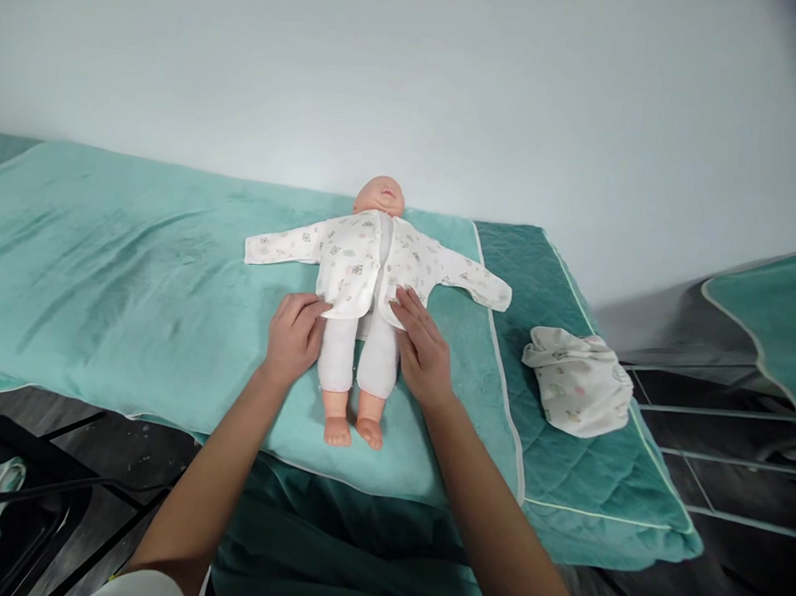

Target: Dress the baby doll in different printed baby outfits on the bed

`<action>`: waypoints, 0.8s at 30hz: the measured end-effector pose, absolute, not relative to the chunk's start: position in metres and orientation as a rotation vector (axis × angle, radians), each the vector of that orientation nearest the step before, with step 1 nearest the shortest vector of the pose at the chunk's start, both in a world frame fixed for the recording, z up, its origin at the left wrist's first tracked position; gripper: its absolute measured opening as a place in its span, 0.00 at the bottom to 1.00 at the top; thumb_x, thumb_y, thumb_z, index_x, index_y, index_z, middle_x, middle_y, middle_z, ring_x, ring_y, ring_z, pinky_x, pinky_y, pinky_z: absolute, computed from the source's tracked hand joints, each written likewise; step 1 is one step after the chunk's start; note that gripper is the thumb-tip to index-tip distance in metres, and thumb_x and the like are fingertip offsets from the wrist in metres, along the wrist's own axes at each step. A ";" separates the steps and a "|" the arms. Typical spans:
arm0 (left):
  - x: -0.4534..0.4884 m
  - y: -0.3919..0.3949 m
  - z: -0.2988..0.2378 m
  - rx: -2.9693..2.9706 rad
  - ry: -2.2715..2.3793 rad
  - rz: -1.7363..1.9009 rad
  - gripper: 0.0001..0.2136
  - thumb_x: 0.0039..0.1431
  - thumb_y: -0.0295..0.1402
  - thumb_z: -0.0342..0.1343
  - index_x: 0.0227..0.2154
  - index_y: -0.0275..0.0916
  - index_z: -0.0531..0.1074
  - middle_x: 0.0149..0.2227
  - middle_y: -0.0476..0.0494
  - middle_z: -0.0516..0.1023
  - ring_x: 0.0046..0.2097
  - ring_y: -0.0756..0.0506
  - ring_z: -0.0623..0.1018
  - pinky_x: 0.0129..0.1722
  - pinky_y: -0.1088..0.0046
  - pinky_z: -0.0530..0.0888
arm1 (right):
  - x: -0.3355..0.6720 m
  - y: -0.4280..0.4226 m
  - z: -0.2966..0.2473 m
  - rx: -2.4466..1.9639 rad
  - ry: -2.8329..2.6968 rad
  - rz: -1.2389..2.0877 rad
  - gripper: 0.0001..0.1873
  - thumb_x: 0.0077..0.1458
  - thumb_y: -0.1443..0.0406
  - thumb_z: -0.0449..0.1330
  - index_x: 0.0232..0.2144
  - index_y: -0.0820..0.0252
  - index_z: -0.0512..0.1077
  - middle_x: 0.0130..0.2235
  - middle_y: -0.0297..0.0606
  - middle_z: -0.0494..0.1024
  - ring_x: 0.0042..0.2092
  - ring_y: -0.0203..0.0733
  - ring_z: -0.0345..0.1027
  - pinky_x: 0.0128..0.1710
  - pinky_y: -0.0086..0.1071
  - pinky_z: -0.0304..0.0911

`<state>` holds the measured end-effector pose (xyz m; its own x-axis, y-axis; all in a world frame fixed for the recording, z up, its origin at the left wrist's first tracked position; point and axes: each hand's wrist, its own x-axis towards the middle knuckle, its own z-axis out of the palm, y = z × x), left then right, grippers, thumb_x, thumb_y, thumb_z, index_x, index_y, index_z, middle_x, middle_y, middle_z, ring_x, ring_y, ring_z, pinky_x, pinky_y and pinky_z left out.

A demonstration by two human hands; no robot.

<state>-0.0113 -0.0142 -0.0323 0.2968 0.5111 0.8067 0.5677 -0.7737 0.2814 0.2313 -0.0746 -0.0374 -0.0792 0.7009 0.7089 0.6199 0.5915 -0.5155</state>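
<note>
A baby doll [382, 193] lies on its back with its head toward the wall, in white leggings [337, 357], feet bare. Over its body is a white printed baby jacket [350, 264], its front parted down the middle and its sleeves spread to both sides. My left hand [294, 335] pinches the jacket's lower left corner, the thumb partly hidden. On the other side, my right hand [427, 348] rests with fingers stretched out over the lower right front panel, thumb apart beside the doll's leg.
A light green cover [138, 293] lies over the bed, with a darker quilted one [601, 495] at the right. A bundled printed cloth [577, 383] sits there. Metal rails [726, 411] stand beyond the bed's right edge. A black chair [46, 520] holding cloth is at lower left.
</note>
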 end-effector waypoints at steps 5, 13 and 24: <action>-0.011 -0.016 -0.033 -2.531 -1.195 -1.468 0.09 0.68 0.28 0.50 0.45 0.40 0.74 0.42 0.40 0.78 0.44 0.42 0.76 0.45 0.63 0.75 | 0.229 -0.077 -0.035 -1.181 -1.756 0.064 0.25 0.71 0.67 0.50 0.65 0.47 0.69 0.69 0.38 0.69 0.73 0.49 0.57 0.71 0.60 0.60; -0.010 -0.016 -0.032 -2.583 -1.270 -1.479 0.10 0.70 0.34 0.50 0.48 0.41 0.74 0.44 0.39 0.79 0.46 0.43 0.78 0.48 0.63 0.76 | 0.225 -0.080 -0.031 -1.410 -1.468 0.017 0.11 0.67 0.61 0.56 0.47 0.53 0.76 0.49 0.45 0.76 0.50 0.47 0.74 0.51 0.47 0.74; -0.001 0.007 -0.026 -2.301 -2.070 -2.348 0.21 0.69 0.45 0.54 0.23 0.41 0.58 0.24 0.54 0.57 0.28 0.51 0.62 0.30 0.73 0.61 | 0.239 -0.059 -0.049 -1.315 -0.727 0.604 0.20 0.58 0.51 0.63 0.46 0.57 0.68 0.37 0.34 0.75 0.34 0.38 0.67 0.34 0.33 0.66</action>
<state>-0.0011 0.0070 -0.0260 -0.1274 0.9569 0.2611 0.1391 -0.2434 0.9599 0.2395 -0.0594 -0.0485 0.6427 0.7548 0.1310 0.0102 0.1625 -0.9867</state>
